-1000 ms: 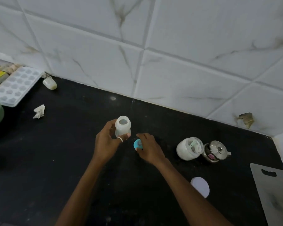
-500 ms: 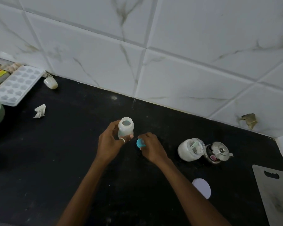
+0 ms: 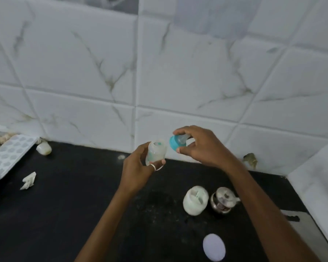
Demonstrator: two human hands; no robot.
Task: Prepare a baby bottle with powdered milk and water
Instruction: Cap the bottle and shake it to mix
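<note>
My left hand (image 3: 138,173) grips a small translucent baby bottle (image 3: 155,152), open at the top and lifted above the black counter (image 3: 64,214). Just right of the bottle's mouth, my right hand (image 3: 203,146) holds the teal ring cap with its clear nipple (image 3: 176,142), tilted on its side. An open white powder jar (image 3: 195,200) stands on the counter below my right wrist, with a white scoop inside. Its round white lid (image 3: 214,247) lies nearer me.
A small steel lidded pot (image 3: 223,200) sits right of the jar. A grey cutting board (image 3: 311,229) lies at the right edge. At the left are a white ice tray (image 3: 6,156), a crumpled paper (image 3: 28,180) and a small whitish object (image 3: 44,148) by the tiled wall.
Both hands rose from the counter. My right hand lifted the teal cap up beside the bottle's mouth, and the view tilted upward.
</note>
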